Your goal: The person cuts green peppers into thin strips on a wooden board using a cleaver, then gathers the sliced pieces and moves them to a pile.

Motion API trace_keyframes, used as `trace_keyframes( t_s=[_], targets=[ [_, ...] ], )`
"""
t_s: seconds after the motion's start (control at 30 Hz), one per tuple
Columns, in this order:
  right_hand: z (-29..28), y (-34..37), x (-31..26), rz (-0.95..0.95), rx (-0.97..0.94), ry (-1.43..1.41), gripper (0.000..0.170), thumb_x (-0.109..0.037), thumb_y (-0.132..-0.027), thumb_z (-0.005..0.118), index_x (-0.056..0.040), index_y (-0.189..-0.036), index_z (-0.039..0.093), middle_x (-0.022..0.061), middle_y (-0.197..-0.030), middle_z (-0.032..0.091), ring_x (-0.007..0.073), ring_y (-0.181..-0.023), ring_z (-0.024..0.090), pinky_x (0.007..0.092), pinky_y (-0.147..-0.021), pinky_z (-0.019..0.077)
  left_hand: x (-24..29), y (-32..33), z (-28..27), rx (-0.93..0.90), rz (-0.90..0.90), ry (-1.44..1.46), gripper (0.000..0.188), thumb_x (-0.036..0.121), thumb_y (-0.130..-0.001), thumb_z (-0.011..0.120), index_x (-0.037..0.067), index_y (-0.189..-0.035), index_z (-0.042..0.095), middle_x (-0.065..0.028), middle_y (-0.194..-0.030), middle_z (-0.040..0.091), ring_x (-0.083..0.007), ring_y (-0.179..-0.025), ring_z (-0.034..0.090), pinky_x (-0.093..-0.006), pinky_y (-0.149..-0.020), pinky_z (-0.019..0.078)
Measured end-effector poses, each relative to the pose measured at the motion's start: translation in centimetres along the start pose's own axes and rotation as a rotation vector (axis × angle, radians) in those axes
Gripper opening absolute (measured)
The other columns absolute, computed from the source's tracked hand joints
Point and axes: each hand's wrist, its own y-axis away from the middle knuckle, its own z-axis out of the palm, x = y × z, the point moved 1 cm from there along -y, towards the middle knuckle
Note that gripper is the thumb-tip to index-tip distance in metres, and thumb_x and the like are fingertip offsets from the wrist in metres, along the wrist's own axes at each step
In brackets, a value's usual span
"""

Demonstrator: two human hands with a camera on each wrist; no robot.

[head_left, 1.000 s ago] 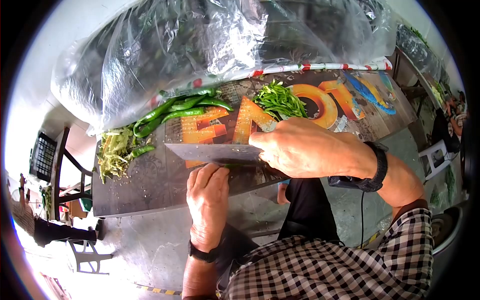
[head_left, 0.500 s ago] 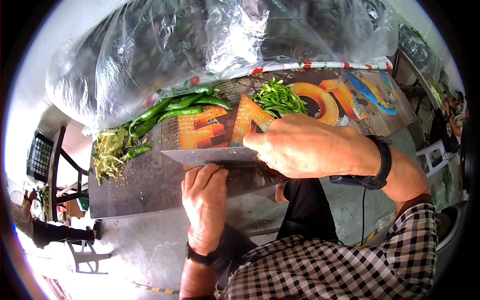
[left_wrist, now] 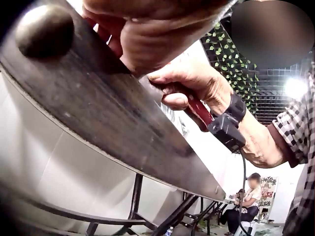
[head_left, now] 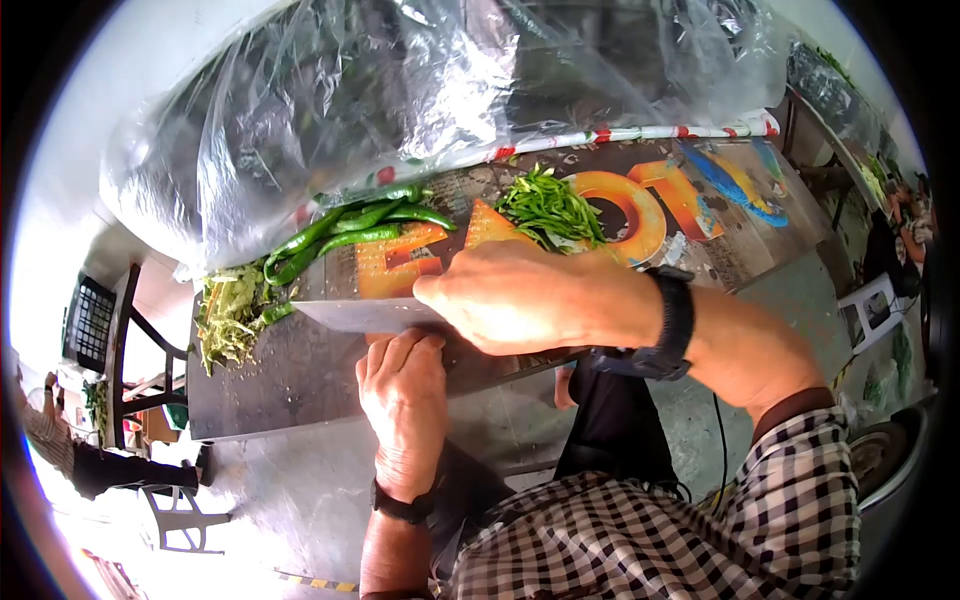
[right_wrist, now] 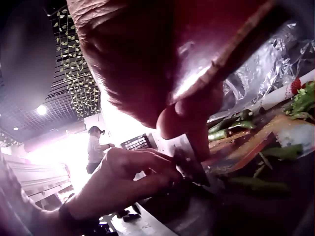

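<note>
My right hand (head_left: 540, 295) grips a cleaver (head_left: 360, 315) by its dark red handle (left_wrist: 199, 113), seen in the left wrist view. Its broad blade (right_wrist: 186, 160) stands right beside the left fingertips in the right wrist view. At the table's near edge my left hand (head_left: 403, 400) presses down with curled fingers; a green chili pepper showed under these fingertips earlier, and is now hidden by the hands and blade. Beyond the hands lies a pile of thin green pepper strips (head_left: 545, 208). Whole green chili peppers (head_left: 340, 235) lie at the back left, beside pale green scraps (head_left: 230, 320).
A large heap under clear plastic sheeting (head_left: 420, 80) runs along the back of the dark printed table (head_left: 300, 385). A black crate (head_left: 88, 320) and a stool (head_left: 185, 520) stand off to the left. Other people (right_wrist: 95, 147) are in the background.
My right hand and the cleaver have moved left, so the hand now covers more of the orange lettering. The left hand has shifted slightly left and stays beside the blade.
</note>
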Motion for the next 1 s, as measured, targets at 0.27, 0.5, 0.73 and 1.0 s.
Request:
trace_keyframes(
  t_s=[0.27,0.5,0.73,1.0],
  targets=[
    [0.9,4.5,1.1,-0.083,0.193,-0.023,0.010,-0.009,-0.091,0.055,-0.0015,-0.091,0.050,0.0158,-0.062,0.054,0.0356,-0.058,0.058,0.0470,-0.053,0.0451,-0.1,0.2,0.0,-0.026,-0.022,-0.043,0.007,0.004,-0.081,0.066,0.008,-0.087,0.069,-0.0040,-0.094,0.069,-0.0259,-0.089,0.062,-0.0367,-0.080,0.0439],
    [-0.9,5.9,1.2,0.042,0.076,-0.044,0.011,-0.008,-0.088,0.059,-0.0007,-0.088,0.051,0.0181,-0.064,0.058,0.0393,-0.063,0.061,0.0478,-0.057,0.0459,-0.7,-0.3,-0.6,-0.076,0.032,-0.040,0.015,0.005,-0.079,0.067,0.011,-0.093,0.069,-0.0033,-0.096,0.067,-0.0260,-0.088,0.061,-0.0368,-0.079,0.0438],
    [-1.6,6.9,1.7,0.229,0.091,-0.203,0.013,-0.006,-0.088,0.052,0.0052,-0.088,0.059,0.0261,-0.069,0.061,0.0426,-0.070,0.065,0.0498,-0.066,0.0503,-1.9,-0.4,-0.2,-0.033,0.008,0.115,0.021,0.000,-0.077,0.068,0.010,-0.095,0.068,-0.0054,-0.089,0.066,-0.0280,-0.082,0.061,-0.0385,-0.074,0.0473],
    [-1.8,5.3,0.7,0.157,0.107,-0.273,0.015,-0.007,-0.088,0.052,0.0050,-0.083,0.058,0.0273,-0.072,0.061,0.0439,-0.070,0.063,0.0516,-0.065,0.0470,-1.9,0.5,-1.0,0.062,-0.063,0.195,0.017,0.000,-0.075,0.072,0.006,-0.090,0.069,-0.0082,-0.087,0.067,-0.0285,-0.080,0.061,-0.0391,-0.073,0.0494]
  ],
)
